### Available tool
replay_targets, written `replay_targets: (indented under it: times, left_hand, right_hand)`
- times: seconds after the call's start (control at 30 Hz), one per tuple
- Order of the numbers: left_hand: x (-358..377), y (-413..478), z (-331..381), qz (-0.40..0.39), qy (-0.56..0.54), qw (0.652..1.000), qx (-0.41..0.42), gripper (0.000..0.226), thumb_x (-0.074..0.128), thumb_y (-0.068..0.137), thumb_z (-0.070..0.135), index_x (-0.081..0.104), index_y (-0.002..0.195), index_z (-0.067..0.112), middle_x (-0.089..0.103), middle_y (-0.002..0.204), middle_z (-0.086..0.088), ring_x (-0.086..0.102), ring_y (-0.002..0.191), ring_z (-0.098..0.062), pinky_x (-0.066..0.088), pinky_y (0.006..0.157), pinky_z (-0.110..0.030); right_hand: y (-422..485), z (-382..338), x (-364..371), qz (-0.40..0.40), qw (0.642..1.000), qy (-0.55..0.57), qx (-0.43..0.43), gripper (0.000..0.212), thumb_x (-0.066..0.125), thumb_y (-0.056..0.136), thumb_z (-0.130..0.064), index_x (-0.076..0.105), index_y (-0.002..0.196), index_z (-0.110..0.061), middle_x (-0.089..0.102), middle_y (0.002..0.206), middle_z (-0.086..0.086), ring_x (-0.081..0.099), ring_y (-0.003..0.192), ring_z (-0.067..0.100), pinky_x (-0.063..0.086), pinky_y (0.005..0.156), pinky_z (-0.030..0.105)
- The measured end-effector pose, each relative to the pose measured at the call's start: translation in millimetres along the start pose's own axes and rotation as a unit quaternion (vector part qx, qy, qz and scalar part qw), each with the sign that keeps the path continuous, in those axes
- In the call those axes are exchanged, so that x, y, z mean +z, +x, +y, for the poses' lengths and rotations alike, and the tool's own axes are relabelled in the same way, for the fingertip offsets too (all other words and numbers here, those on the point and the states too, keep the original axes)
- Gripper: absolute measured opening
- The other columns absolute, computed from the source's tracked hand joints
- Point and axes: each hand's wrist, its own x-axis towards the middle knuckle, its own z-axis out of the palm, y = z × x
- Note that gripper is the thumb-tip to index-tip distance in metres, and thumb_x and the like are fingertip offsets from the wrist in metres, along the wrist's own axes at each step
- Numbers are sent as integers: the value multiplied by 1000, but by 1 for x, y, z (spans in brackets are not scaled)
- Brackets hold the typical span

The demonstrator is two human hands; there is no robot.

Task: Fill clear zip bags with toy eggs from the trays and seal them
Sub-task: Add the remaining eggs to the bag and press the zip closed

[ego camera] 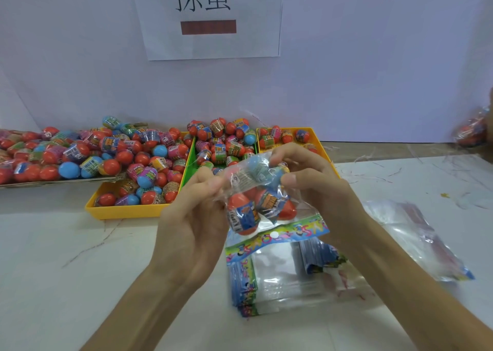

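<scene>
I hold a clear zip bag [260, 198] with several toy eggs inside, raised above the table in the middle of the view. My left hand [193, 217] pinches its left upper edge. My right hand [314, 182] pinches the right upper edge. The bag's colourful header strip [280, 234] hangs at the bottom. Behind it stand a yellow tray [125, 210], a green tray [192, 161] and a second yellow tray [317, 137], all holding red, blue and pink toy eggs [149, 161].
A stack of empty zip bags [282, 278] lies on the white table under my hands. More clear bags [416, 238] lie to the right. A cardboard tray of eggs [40, 158] sits far left. A filled bag [472, 132] shows at the right edge.
</scene>
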Motion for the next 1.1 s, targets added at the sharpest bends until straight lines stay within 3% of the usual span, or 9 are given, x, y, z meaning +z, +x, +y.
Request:
replay_targets:
  times: [0.1,0.23,0.33,0.47,0.6,0.73,0.87,0.97,1.1]
  left_hand:
    - [-2,-1,2,-40,-1,999,13,30,47,86,8,58,59,16,58,61,5,62,61,-6,52,56,-14]
    - [-3,0,0,16,2,1000,22,41,48,91,28,65,59,8,55,69,-4,58,66,-12,53,60,-18]
    - [-3,2,-4,38,77,994,65,46,54,90,32,67,51,12,59,70,-1,60,73,-11,54,69,-22]
    - [-6,6,-4,33,147,985,90,37,59,88,25,65,54,13,56,68,-5,53,71,-16,52,70,-26]
    - [-5,6,-2,40,126,989,69,27,71,81,26,63,59,13,53,66,-2,54,67,-10,54,66,-20]
    - [-7,6,-4,47,97,993,47,24,69,81,20,55,64,9,51,68,-2,53,68,-11,54,65,-20]
    - [-8,7,-3,21,113,993,36,18,71,78,20,60,66,13,60,78,-6,62,79,-16,56,71,-24]
    - [-7,8,-2,21,129,990,47,21,73,76,3,64,65,18,61,71,1,63,72,-11,56,67,-20]
    - [-8,8,-3,-2,141,989,52,24,67,72,-1,61,66,22,66,81,-3,66,82,-15,58,75,-26]
  right_hand:
    - [4,1,-1,7,999,29,18,26,58,58,-7,72,76,-21,61,95,3,40,79,39,36,75,43]
    - [8,0,-1,-3,998,61,12,32,45,71,-3,72,68,-19,64,83,-1,62,81,18,50,72,28]
    - [6,9,2,9,998,56,5,15,64,83,-25,61,71,-16,54,83,12,54,77,29,47,71,41]
    - [6,13,2,7,999,2,-31,28,80,77,-8,54,71,-18,60,75,-3,63,70,12,55,62,25]
    - [7,11,-2,-9,998,-58,-23,33,84,72,-11,54,80,-22,56,93,8,60,85,26,56,67,30]
    - [7,10,-4,-25,996,-83,0,35,79,78,-7,49,90,-19,61,100,11,65,85,31,59,65,31]
    - [6,7,-5,-48,997,-55,9,38,73,79,3,45,95,-17,66,94,-3,67,76,17,54,62,23]
    - [6,5,-7,-68,997,1,26,43,67,74,10,44,99,-16,65,96,-4,65,78,15,53,64,24]
    - [7,7,-3,-15,999,-23,21,33,73,77,-27,47,92,-17,54,83,-4,51,74,14,27,60,38]
